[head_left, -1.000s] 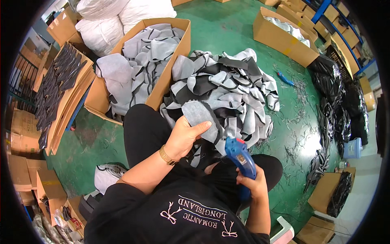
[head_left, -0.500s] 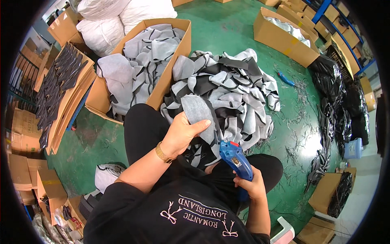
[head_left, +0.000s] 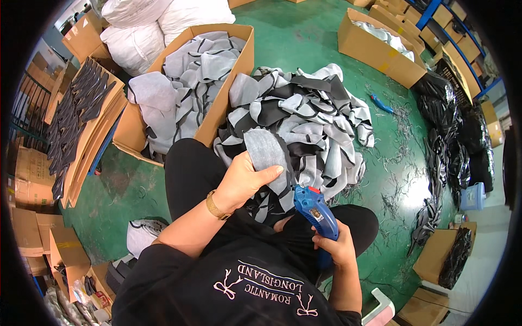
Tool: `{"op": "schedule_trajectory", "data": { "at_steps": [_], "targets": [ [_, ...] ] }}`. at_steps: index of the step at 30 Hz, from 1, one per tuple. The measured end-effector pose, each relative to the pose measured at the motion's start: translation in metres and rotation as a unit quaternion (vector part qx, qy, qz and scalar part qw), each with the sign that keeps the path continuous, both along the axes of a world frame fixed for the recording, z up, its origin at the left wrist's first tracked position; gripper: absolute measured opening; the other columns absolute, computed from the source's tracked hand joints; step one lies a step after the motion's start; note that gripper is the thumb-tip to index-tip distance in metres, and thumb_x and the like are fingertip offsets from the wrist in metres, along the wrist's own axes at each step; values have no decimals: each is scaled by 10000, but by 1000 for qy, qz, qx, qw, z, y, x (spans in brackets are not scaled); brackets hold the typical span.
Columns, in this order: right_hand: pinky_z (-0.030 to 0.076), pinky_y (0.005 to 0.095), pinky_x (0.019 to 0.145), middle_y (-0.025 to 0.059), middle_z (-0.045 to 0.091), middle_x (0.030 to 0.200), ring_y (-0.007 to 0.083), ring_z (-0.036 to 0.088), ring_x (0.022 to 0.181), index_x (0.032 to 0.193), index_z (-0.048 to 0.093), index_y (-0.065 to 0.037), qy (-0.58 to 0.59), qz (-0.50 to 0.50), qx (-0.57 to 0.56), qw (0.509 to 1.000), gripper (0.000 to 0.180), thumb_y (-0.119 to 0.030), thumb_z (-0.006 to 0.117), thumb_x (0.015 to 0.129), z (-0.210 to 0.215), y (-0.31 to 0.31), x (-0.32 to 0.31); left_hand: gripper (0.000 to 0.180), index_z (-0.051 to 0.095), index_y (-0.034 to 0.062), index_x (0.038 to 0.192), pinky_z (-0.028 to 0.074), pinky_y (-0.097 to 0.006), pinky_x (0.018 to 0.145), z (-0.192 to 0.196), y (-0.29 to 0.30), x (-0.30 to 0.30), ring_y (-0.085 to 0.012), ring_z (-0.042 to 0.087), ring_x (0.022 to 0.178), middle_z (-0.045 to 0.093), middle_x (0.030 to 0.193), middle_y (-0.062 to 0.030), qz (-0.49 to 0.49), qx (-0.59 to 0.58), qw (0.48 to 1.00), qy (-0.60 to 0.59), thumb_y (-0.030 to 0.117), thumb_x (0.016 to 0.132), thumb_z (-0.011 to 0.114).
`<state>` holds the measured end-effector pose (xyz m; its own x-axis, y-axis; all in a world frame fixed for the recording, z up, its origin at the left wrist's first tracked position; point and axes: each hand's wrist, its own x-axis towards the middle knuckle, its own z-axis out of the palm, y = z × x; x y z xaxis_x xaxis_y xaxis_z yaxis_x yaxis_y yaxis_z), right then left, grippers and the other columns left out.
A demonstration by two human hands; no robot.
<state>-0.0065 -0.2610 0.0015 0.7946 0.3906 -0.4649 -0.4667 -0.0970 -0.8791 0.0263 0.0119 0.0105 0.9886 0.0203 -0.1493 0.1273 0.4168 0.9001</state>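
Pinched between the thumb and fingers of my left hand (head_left: 239, 182) is a curved grey fabric piece (head_left: 263, 145) with a dark right edge. My right hand (head_left: 338, 244) is wrapped round the handle of a blue electric cutter (head_left: 316, 212) with a red part on its head. The cutter's head meets the lower right edge of the fabric piece; its blade is too small to make out. Just beyond both hands lies a heap of similar grey and black fabric pieces (head_left: 331, 133) on the floor.
An open cardboard box (head_left: 227, 98) full of grey pieces stands left of the heap. A second blue tool (head_left: 381, 104) lies on the green floor among dark thread scraps (head_left: 399, 144). Black plastic bags (head_left: 440, 108) line the right side. Stacked cardboard with dark pieces (head_left: 81, 114) stands left.
My left thumb has slid a little along the fabric piece, which has tilted slightly. The cutter has barely moved and stays at the fabric's edge.
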Motion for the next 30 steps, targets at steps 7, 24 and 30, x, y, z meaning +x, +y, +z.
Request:
{"op": "schedule_trajectory", "data": {
  "at_steps": [7,24,30],
  "targets": [
    [500,267,567,72,630,840,141,596,603,983,608,40,-22,2,-31,999,323,24,684,670,8,2,3,189,626,11,1018,479,-250,771,4,-2,-4,-64,573,830,642,933,5,-5,62,998,-13,42,838,673],
    [496,282,547,85,607,742,163,590,589,962,590,55,23,-23,63,997,309,-6,688,675,6,11,8,194,611,8,1009,477,-247,734,-1,-4,-16,-55,558,823,627,910,12,-46,144,987,-60,67,835,674],
    [480,282,554,83,582,713,169,574,570,946,579,55,-26,-93,129,987,339,-110,724,687,14,35,30,243,596,16,1066,481,-249,762,-14,-9,-20,-57,563,859,626,960,8,-88,134,984,-73,61,840,671]
  ]
}}
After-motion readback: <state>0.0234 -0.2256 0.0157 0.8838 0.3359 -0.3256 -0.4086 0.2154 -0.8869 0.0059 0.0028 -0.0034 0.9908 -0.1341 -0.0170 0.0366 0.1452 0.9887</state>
